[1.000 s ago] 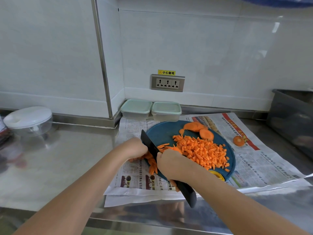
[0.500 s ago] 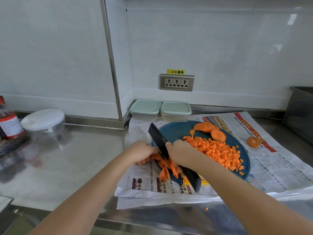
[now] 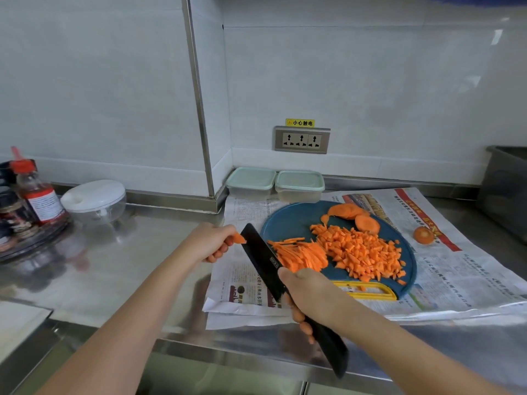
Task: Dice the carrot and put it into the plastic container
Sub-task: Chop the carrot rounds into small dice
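Dicing step, approx. mid-way. Your left hand (image 3: 211, 242) is off the board, fingers curled, pinching a small orange carrot piece (image 3: 238, 238) just beside the tip of the black broad-bladed knife (image 3: 261, 255). Your right hand (image 3: 309, 293) is wrapped round the knife handle, w/ the blade angled up-left over the near-left rim of the round dark-blue cutting board (image 3: 288, 220).

On the board, L to R: a bundle of thin orange carrot strips (image 3: 302, 253), not cut crosswise; the heap of diced carrot cubes (image 3: 359, 252); behind it, thick carrot slices (image 3: 355, 215). A round carrot end (image 3: 424, 234) lies off the board on the printed newspaper (image 3: 456, 269). The two clear plastic containers w/ pale-green lids (image 3: 251, 182) sit at the wall, lids on.

Next, prob.: lay the pinched piece w/ the strips, steady the bundle, cut across it. Slices need strips, then dice. Then open a container.

Hard to tell: whether the blade touches board or strips. Right fingers are mostly hidden under the handle. Container insides are blurred. The dark grey bin (image 3: 507, 192) is cut off at the right edge.
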`<state>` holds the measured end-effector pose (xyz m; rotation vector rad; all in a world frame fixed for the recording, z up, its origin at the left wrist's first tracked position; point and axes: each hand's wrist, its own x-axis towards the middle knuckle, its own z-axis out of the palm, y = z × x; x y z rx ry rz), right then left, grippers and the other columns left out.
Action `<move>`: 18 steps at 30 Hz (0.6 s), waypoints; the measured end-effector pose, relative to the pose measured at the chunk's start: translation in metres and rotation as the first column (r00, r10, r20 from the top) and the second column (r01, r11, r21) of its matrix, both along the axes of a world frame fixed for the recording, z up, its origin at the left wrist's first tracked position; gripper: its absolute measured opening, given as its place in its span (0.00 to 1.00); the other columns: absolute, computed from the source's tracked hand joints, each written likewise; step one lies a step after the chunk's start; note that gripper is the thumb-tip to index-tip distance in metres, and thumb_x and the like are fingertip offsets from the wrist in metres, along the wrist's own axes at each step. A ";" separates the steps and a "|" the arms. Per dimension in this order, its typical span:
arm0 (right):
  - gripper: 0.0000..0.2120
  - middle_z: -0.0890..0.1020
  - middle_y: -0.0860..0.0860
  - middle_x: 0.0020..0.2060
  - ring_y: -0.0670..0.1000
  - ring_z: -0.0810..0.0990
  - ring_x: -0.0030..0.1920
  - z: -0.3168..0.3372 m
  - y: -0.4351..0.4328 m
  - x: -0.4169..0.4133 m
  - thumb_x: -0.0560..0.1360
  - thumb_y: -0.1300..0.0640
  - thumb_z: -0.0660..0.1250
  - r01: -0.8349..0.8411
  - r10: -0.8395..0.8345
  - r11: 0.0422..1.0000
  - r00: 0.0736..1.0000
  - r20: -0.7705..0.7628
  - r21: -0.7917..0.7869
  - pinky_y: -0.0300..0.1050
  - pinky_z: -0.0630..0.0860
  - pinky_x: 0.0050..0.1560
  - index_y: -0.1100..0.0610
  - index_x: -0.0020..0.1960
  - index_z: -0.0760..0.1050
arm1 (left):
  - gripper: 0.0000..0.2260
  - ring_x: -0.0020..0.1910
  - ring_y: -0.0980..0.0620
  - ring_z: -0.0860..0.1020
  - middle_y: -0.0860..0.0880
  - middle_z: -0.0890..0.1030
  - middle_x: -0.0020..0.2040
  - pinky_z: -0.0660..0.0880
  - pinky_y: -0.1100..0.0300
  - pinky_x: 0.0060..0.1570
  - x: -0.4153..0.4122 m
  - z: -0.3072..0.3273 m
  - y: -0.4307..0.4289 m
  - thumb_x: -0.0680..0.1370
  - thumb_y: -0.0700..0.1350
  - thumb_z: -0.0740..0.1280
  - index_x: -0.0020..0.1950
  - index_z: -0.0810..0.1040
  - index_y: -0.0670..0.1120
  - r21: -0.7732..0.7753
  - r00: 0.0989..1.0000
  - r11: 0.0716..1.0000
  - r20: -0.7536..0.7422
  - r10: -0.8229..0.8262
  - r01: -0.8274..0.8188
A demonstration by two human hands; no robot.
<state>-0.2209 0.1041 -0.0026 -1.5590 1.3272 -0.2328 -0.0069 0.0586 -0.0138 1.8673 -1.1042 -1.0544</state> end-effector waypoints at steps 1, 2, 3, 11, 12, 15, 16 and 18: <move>0.23 0.70 0.55 0.24 0.50 0.68 0.17 -0.002 0.003 -0.002 0.83 0.47 0.50 -0.014 0.013 1.000 0.999 -0.036 -0.028 0.39 0.69 0.19 0.63 0.40 0.68 | 0.07 0.21 0.56 0.62 0.51 0.69 0.24 0.59 0.66 0.20 -0.003 0.001 0.005 0.73 0.45 0.68 0.38 0.78 0.42 0.006 1.000 1.000 -0.002 -0.024 0.024; 0.23 0.71 0.56 0.24 0.50 0.68 0.16 -0.005 0.005 -0.006 0.83 0.47 0.50 -0.026 0.021 0.998 0.997 -0.071 -0.061 0.39 0.69 0.19 0.63 0.39 0.67 | 0.07 0.22 0.56 0.62 0.51 0.69 0.25 0.59 0.66 0.21 -0.007 0.002 0.009 0.72 0.45 0.69 0.38 0.78 0.42 0.010 0.999 0.999 -0.004 -0.052 0.052; 0.23 0.71 0.56 0.24 0.50 0.69 0.16 -0.006 0.006 -0.009 0.83 0.47 0.50 -0.035 0.025 0.995 0.995 -0.100 -0.093 0.39 0.69 0.19 0.63 0.39 0.67 | 0.07 0.22 0.56 0.62 0.51 0.69 0.25 0.59 0.66 0.22 -0.010 0.002 0.013 0.72 0.45 0.69 0.37 0.78 0.42 0.014 0.997 0.997 -0.006 -0.079 0.079; 0.24 0.73 0.55 0.23 0.51 0.71 0.19 -0.002 -0.018 -0.032 0.83 0.47 0.49 -0.026 -0.008 0.989 0.975 -0.224 -0.146 0.41 0.72 0.24 0.63 0.37 0.69 | 0.12 0.25 0.55 0.64 0.51 0.69 0.27 0.61 0.65 0.24 -0.038 -0.007 0.019 0.74 0.47 0.66 0.46 0.82 0.39 0.102 0.955 0.951 0.017 -0.295 0.292; 0.24 0.73 0.55 0.24 0.51 0.71 0.19 -0.001 -0.021 -0.033 0.83 0.47 0.49 -0.030 -0.005 0.989 0.972 -0.234 -0.144 0.40 0.71 0.22 0.63 0.39 0.69 | 0.10 0.25 0.55 0.65 0.51 0.69 0.27 0.61 0.65 0.24 -0.042 -0.009 0.018 0.75 0.47 0.66 0.43 0.81 0.41 0.108 0.952 0.946 0.012 -0.307 0.304; 0.23 0.73 0.55 0.24 0.50 0.71 0.19 0.002 -0.027 -0.035 0.83 0.47 0.49 -0.023 -0.011 0.990 0.972 -0.234 -0.142 0.39 0.70 0.20 0.63 0.40 0.68 | 0.10 0.26 0.55 0.67 0.50 0.71 0.28 0.62 0.65 0.24 -0.052 -0.014 0.015 0.76 0.48 0.65 0.38 0.79 0.44 0.117 0.945 0.941 0.050 -0.324 0.316; 0.23 0.73 0.55 0.24 0.50 0.71 0.18 0.002 -0.027 -0.035 0.83 0.47 0.49 -0.024 -0.011 0.989 0.973 -0.231 -0.146 0.39 0.70 0.20 0.62 0.40 0.68 | 0.10 0.26 0.55 0.67 0.50 0.71 0.29 0.63 0.66 0.24 -0.054 -0.015 0.014 0.77 0.48 0.65 0.38 0.79 0.45 0.118 0.943 0.942 0.075 -0.325 0.315; 0.23 0.73 0.55 0.24 0.50 0.70 0.18 0.002 -0.028 -0.034 0.83 0.47 0.49 -0.027 -0.008 0.988 0.974 -0.226 -0.152 0.39 0.71 0.20 0.62 0.39 0.68 | 0.11 0.25 0.54 0.68 0.49 0.71 0.28 0.64 0.65 0.23 -0.057 -0.017 0.011 0.78 0.47 0.65 0.37 0.78 0.44 0.123 0.944 0.945 0.096 -0.316 0.303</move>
